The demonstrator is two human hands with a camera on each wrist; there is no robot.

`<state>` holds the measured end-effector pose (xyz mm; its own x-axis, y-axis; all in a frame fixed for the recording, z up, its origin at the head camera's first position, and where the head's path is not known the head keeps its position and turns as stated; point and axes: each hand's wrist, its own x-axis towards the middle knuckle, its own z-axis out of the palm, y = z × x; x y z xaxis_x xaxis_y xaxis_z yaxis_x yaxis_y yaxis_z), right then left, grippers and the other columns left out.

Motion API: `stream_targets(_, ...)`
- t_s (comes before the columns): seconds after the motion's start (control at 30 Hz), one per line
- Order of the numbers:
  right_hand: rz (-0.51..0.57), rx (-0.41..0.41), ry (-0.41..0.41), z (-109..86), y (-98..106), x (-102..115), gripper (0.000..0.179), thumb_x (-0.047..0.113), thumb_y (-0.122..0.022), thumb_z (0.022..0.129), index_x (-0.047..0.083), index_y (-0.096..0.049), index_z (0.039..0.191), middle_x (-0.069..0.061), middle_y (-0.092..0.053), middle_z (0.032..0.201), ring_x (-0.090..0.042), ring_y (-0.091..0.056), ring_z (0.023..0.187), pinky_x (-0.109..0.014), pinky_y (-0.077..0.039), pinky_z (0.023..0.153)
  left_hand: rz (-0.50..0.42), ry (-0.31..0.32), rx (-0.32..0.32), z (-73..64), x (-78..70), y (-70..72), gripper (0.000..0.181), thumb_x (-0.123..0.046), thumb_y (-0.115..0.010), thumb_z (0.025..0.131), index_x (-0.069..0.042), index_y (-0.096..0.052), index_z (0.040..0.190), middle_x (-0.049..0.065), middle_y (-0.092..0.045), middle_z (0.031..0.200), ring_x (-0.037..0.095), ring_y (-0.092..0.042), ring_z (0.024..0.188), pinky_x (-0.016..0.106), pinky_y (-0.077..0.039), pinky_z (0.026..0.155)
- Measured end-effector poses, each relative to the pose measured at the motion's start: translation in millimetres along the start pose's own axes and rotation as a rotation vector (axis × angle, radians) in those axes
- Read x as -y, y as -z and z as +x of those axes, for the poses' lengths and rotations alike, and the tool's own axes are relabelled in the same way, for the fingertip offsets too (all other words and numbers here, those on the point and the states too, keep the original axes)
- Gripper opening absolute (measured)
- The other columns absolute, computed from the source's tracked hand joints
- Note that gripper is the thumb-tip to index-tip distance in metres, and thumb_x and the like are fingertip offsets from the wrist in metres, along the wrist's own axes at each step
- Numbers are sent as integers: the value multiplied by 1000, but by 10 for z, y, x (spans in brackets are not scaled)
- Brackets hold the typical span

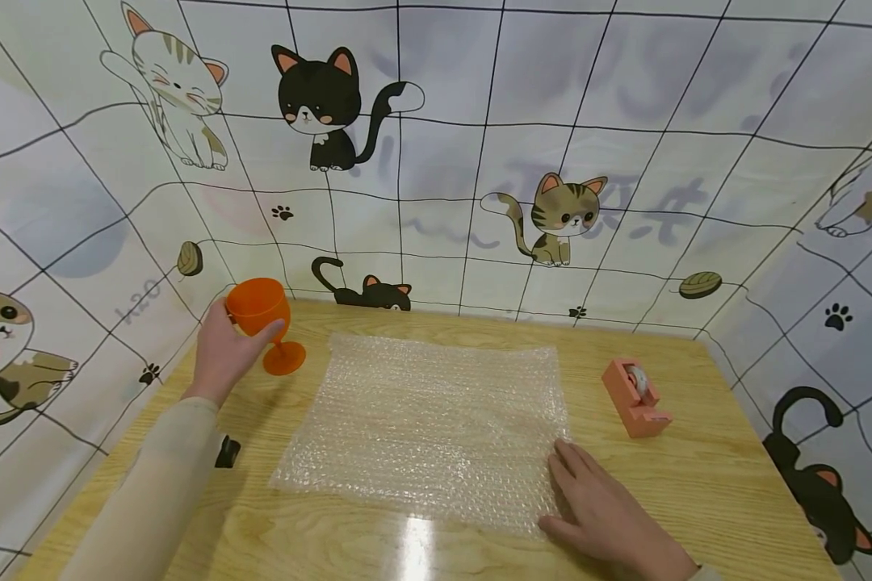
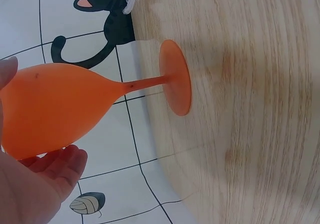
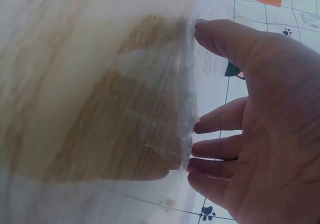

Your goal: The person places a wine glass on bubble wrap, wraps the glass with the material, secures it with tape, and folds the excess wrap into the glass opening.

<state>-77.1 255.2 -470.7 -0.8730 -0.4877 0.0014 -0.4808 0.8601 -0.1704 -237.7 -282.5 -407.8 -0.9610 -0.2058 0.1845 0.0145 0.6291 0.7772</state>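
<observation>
My left hand [image 1: 225,353] grips an orange plastic goblet [image 1: 259,305] round its bowl, at the left side of the table. The goblet stands upright, its thin stem and round foot [image 2: 175,79] close over the wood. In the middle of the table a clear sheet of bubble wrap [image 1: 436,420] lies spread flat. Fingertips of my right hand [image 1: 603,510] touch the sheet's near right edge, fingers extended and thumb apart. The right wrist view has the wrap's edge [image 3: 187,99] right at those fingertips.
A pink tape dispenser [image 1: 630,403] with a roll of tape stands right of the bubble wrap. Beside the left forearm is a small black piece [image 1: 228,452] on the table [image 1: 320,541]. A cat-patterned cloth [image 1: 436,161] hangs round the back and sides.
</observation>
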Motion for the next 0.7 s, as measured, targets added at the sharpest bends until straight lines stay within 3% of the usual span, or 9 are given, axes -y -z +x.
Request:
stream_targets(0.4, 29, 5, -6, 15, -9, -14, 90, 61, -71, 90, -11, -55, 140, -32, -45, 151, -49, -46, 138, -58, -49, 104, -2, 3, -20, 25, -1, -23, 91, -53, -70, 94, 2, -27, 153, 26, -47, 146, 45, -49, 129, 64, -42, 108)
stream_targets(0.7, 28, 2, -5, 35, -16, -1, 88, 60, -71, 91, -10, -55, 141, -31, -45, 151, -47, -45, 139, -57, -50, 104, -3, 1, -4, -21, -18, -10, 94, -55, -70, 93, 2, -27, 154, 27, -47, 147, 45, -48, 129, 64, -42, 108)
